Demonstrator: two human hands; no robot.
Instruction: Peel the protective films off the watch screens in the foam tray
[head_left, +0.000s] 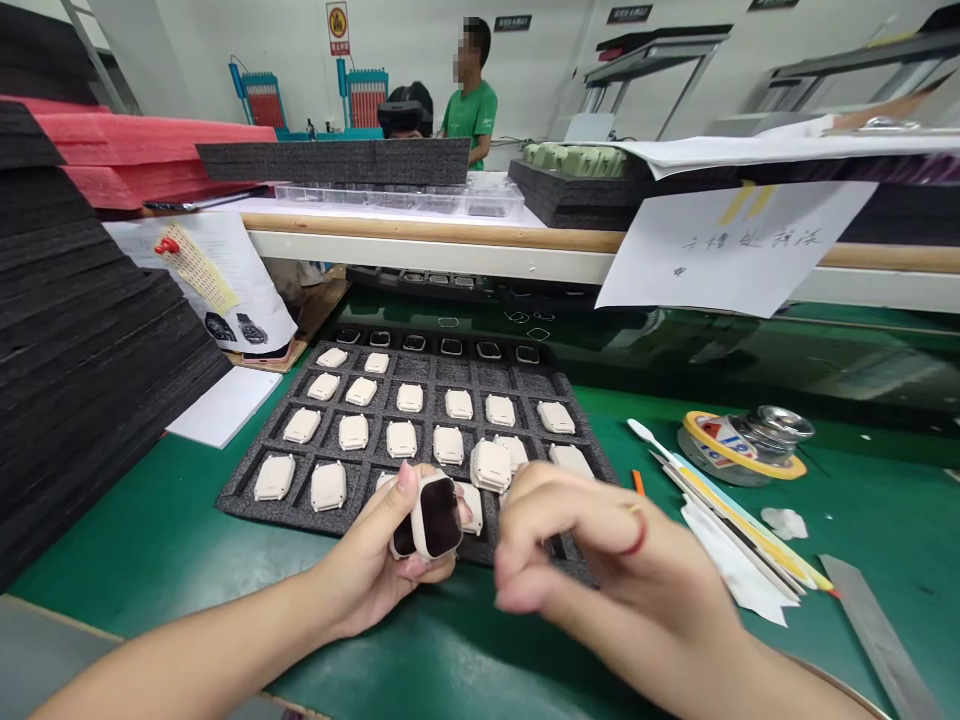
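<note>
My left hand (379, 555) is closed around a cream smartwatch body (435, 517) with a dark screen, held up over the near edge of a black foam tray (247, 480). My right hand (577, 550) hovers just to its right, fingers curled and partly blurred; nothing I can name shows in them. Several cream watch bodies (401, 438) lie face down in the tray's pockets. One more watch body (490, 465) stands just behind my hands.
A tall stack of black foam sheets (82, 350) rises on the left. Swabs and sticks (720, 495), a tape roll with a metal dispenser (746, 445) and a metal blade (870, 620) lie at right on the green mat. A person in green (471, 105) stands behind the shelf.
</note>
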